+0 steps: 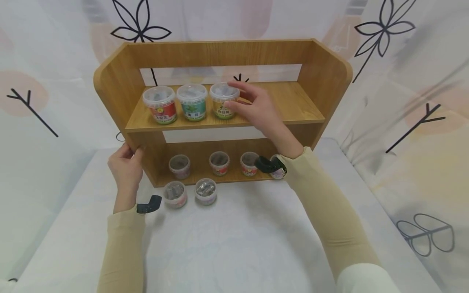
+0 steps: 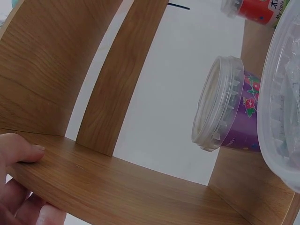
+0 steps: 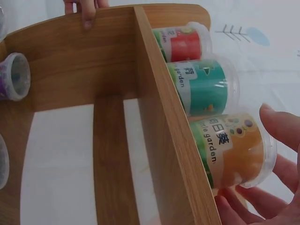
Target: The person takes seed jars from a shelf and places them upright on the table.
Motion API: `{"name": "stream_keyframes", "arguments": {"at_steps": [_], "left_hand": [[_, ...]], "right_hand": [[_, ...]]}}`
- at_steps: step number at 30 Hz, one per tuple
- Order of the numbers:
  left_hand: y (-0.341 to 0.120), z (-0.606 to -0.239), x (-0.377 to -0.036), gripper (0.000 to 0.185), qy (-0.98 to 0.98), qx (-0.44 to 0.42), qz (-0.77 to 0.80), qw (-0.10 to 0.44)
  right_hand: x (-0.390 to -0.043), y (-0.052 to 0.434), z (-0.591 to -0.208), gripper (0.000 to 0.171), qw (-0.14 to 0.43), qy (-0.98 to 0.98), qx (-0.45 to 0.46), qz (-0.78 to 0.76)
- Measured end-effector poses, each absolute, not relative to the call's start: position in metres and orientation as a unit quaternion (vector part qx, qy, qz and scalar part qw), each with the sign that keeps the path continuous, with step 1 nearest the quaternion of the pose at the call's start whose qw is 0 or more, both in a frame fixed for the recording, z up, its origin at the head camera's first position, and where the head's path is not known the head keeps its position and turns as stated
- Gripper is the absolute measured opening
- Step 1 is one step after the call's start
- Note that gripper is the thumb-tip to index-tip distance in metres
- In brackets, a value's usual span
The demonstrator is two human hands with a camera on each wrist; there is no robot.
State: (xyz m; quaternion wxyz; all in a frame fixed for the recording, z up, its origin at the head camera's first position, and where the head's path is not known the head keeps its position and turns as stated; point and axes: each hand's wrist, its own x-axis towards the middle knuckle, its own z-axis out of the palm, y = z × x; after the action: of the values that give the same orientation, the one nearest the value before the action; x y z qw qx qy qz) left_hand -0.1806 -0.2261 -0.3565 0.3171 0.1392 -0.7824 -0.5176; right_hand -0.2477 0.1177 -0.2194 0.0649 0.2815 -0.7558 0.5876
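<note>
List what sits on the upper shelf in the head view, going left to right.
red-label tub → teal-label tub → yellow-green-label tub → right hand, its fingers at that last tub.

We wear long, close-fitting sleeves of a pale beige-yellow cloth on both arms, and they end at the wrists, leaving both hands bare. The left sleeve point(image 1: 122, 248) runs up the near left of the scene, smooth with a few soft folds near the cuff; the right sleeve point(image 1: 329, 219) runs up from the near right, and at its nearest end a white garment point(image 1: 366, 278) shows beyond the beige. A small black angled device point(image 1: 149, 204) sits at our left wrist. At our right wrist sits a similar black device point(image 1: 269, 165), rounded, with a greenish edge.
</note>
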Motion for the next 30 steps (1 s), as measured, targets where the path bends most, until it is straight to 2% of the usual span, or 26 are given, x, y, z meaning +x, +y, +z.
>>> {"name": "stream_keyframes", "arguments": {"at_steps": [11, 30], "left_hand": [[-0.2264, -0.3570, -0.1793, 0.035, -0.781, 0.130, -0.515, 0.327], [-0.2244, -0.3560, -0.1790, 0.035, -0.783, 0.127, -0.509, 0.335]], "right_hand": [[-0.2500, 0.1144, -0.2224, 0.045, 0.073, -0.756, 0.270, 0.592], [-0.2427, 0.1204, -0.2250, 0.049, 0.097, -0.728, 0.263, 0.625]]}}
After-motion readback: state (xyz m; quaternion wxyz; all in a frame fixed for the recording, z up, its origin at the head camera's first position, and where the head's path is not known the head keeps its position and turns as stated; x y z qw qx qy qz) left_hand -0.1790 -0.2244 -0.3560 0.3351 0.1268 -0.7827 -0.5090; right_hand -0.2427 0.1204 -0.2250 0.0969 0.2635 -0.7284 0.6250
